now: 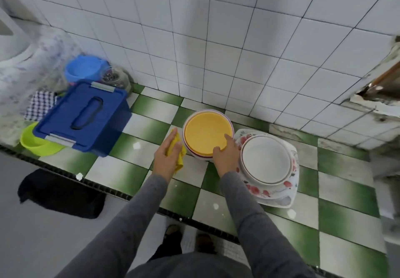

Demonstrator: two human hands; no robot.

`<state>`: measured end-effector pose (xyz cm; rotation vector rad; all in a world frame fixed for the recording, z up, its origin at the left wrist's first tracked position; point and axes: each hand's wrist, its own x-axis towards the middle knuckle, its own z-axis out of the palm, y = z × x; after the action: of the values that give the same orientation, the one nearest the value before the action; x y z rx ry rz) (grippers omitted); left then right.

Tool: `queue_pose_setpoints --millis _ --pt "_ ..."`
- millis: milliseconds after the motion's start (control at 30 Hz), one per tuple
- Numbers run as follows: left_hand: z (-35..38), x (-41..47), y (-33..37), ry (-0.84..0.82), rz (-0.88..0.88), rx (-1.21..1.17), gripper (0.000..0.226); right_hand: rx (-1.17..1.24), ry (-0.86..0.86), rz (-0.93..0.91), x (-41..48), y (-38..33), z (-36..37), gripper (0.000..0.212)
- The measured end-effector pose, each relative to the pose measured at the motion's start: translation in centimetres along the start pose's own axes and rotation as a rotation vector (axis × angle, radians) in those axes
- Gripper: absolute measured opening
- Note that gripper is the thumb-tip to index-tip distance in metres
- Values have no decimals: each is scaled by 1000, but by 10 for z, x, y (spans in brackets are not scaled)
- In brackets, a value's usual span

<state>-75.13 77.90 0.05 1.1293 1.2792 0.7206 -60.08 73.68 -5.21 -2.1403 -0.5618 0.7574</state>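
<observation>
Two stacks of crockery are listed on the green-and-white tiled counter (151, 109), one at centre frame and one just to its right.

- Item in hand: yellow plate (205, 135), on top of the round centre stack, close to the wall tiles.
- Right hand (225, 156): set on the plate's lower right rim, thumb and forefinger curled over the top edge. The other fingers are hidden below the rim.
- Left hand (167, 156): closed round a bunched yellow cloth (179, 160) at the stack's left edge. Whether the stack is touched cannot be told.
- Adjacent: white plates (265, 158) nested on a square floral plate (290, 189), just right of the right wrist.
- Left of frame: blue lidded box (86, 115), green bowl (36, 145), blue bowl (84, 67).

The step is judged to be the wiping of the top plate. The plate is best pinned or lifted by its rim alone, so that the face is left free. The cloth should be opened out flat and drawn from centre to rim. The stack beneath should not be pushed towards the wall, and the right elbow should be held clear of the white plates.
</observation>
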Motion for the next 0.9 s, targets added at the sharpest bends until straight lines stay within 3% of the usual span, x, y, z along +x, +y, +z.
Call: queue_pose_setpoints --millis 467,900 --pt "-37 20 3 -254 59 46 44 -83 33 98 -30 6 -10 55" --pt "-34 8 2 -253 71 23 44 -354 -72 -20 -50 18 -27 57"
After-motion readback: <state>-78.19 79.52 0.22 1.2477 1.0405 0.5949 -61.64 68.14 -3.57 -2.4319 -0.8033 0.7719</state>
